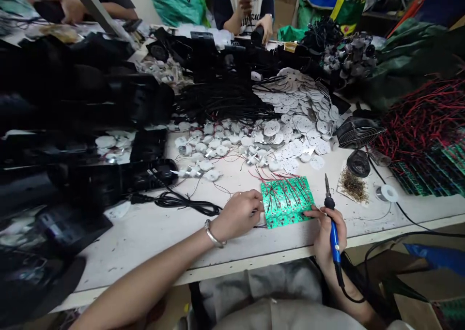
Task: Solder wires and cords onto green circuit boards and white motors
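Note:
A green circuit board (286, 206) lies on the white worktable in front of me, with red and black wires rising from its far half. My left hand (242, 210), wearing a silver bracelet, is closed at the board's left edge, its fingertips partly hidden. A soldering iron (333, 240) with a blue handle is in my right hand (325, 235), tip pointing up and away from the board. One finger of that hand reaches out to the board's right edge. Small white round parts (205, 165) with thin wires lie just beyond the board.
Right of the board are a solder spool (389, 193), a coiled iron stand (358, 139) and stacked wired boards (425, 160). White discs (301, 122) and black cables (221, 100) pile up behind. A black cord (189, 204) and dark housings (145, 175) lie left. Two people work across the table.

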Demonstrator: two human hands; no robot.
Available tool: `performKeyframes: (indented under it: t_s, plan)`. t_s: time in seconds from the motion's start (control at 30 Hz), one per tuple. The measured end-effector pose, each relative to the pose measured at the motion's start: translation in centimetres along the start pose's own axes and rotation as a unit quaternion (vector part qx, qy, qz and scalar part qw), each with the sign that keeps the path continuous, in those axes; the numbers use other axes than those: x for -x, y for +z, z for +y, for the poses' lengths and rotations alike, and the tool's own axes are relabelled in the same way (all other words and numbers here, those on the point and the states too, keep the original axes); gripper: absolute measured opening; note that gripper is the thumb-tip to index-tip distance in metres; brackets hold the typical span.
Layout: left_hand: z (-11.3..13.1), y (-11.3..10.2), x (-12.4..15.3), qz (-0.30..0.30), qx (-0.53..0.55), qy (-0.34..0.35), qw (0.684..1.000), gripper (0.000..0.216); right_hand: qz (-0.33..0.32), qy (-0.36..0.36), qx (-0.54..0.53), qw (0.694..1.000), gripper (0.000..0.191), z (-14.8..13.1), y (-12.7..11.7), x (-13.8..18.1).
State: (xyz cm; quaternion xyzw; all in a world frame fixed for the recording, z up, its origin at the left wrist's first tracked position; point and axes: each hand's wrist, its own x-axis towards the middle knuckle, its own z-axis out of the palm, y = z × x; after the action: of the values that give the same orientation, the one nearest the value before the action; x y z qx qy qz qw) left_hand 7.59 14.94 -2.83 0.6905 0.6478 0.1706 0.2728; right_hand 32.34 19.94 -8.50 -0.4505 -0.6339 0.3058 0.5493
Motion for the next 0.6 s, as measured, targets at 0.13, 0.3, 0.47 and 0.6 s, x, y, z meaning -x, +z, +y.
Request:
performKeyframes:
  t_s: [0.13, 0.3, 0.47, 0.6]
  plan:
    - [-1.2, -4.1, -1.6, 0.049, 0.024, 0.0, 0.998, 0.016, 0.006, -0.017, -0.002, 1.0, 0.015, -0.6, 0.2, -0.4]
    - [-4.8, -10.5, -7.9, 0.277, -0.196, -0.148, 0.929, 0.02, 0.006, -0.037, 0.004, 0.999, 0.011, -1.2, 0.4, -0.6]
    - [-8.2, -13.7, -13.4, 0.289, -0.258, -0.152, 0.91, 0.026, -0.011, -0.04, 0.038, 0.998, 0.014, -0.5, 0.3, -0.2]
    - [-9.4, -14.8, -15.7, 0.303, -0.291, -0.13, 0.898, 0.03, -0.009, -0.021, 0.022, 0.999, 0.014, 0.1, 0.5, 0.2]
